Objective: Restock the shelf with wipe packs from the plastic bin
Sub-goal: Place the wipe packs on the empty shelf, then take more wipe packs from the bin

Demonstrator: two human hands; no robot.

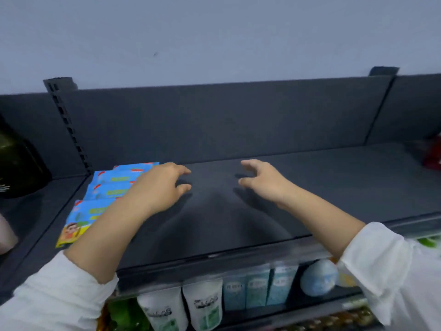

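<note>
1. White sleeves [47,299] sit nearest me, below the wipe packs [105,191]; the packs lie overlapped in a row on the dark shelf [322,187].
2. Left hand [162,187] hovers just right of the packs, right hand [265,182] farther right; both loosely curled, holding nothing.
3. Packs look light, soft, slick; I'd grip across the flat sides.

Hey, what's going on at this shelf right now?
A person in white sleeves is stocking a dark shelf. A row of blue wipe packs lies overlapping at its left end. The left hand is at the right edge of that row, and the right hand is apart from it, over bare shelf. Both have loosely curled fingers and hold nothing. The plastic bin is out of view.
</note>
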